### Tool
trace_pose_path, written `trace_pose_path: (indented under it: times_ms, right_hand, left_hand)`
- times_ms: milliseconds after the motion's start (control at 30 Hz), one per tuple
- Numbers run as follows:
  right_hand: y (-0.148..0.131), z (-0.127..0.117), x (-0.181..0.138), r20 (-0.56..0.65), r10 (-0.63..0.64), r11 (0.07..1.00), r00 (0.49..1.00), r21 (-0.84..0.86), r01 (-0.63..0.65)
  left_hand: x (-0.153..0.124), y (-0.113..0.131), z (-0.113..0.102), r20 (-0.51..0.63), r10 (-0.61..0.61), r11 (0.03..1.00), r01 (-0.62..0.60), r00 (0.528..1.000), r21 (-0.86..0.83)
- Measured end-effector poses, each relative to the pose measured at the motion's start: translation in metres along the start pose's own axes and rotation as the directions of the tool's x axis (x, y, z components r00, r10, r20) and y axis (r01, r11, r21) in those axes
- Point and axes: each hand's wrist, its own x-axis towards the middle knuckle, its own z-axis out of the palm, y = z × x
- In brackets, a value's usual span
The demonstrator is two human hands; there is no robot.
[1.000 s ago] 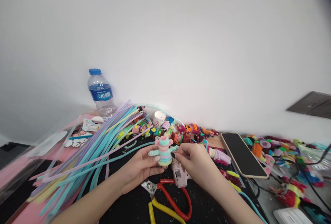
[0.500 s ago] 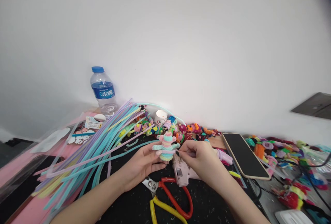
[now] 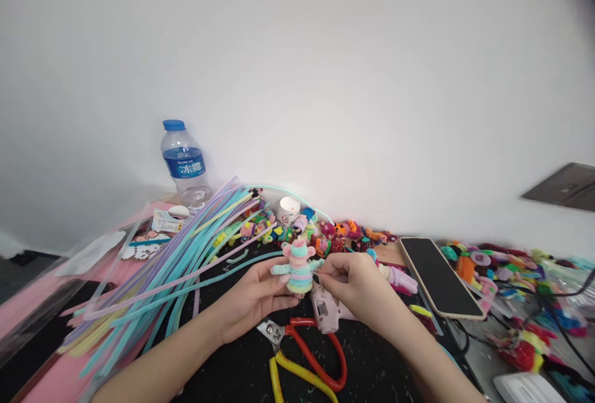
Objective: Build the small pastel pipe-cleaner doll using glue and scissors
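My left hand grips a small pastel pipe-cleaner figure, striped pink, teal and purple, from its left side and holds it upright above the black mat. My right hand pinches the figure's right arm with thumb and forefinger. Just below the hands lie a pink glue gun and red-handled pliers.
A pile of long pastel pipe cleaners fans out on the left. A water bottle and a small white cup stand by the wall. Finished colourful figures line the back. A phone lies at right, with more craft pieces beyond.
The figure and both hands have shifted slightly; my right fingers have stayed pinched at the figure's right arm. The view has moved a little.
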Motion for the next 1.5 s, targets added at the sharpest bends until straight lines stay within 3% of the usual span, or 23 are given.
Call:
trace_pose_path:
  times_ms: [367,767,1500]
  right_hand:
    - [-0.004,-0.01,0.001,-0.045,-0.006,0.987,0.999,0.157,0.013]
    - [-0.005,0.001,0.002,-0.125,-0.052,0.987,0.991,-0.156,0.032]
    - [0.001,0.009,0.0,-0.1,-0.078,0.966,0.992,-0.254,0.05]
  left_hand:
    - [0.006,-0.002,-0.005,-0.077,0.05,0.996,-0.055,0.996,-0.072]
    - [0.004,0.0,-0.002,-0.128,0.055,0.998,-0.06,0.99,-0.031]
    - [0.001,0.002,0.0,-0.084,0.028,1.0,-0.028,0.996,0.009]
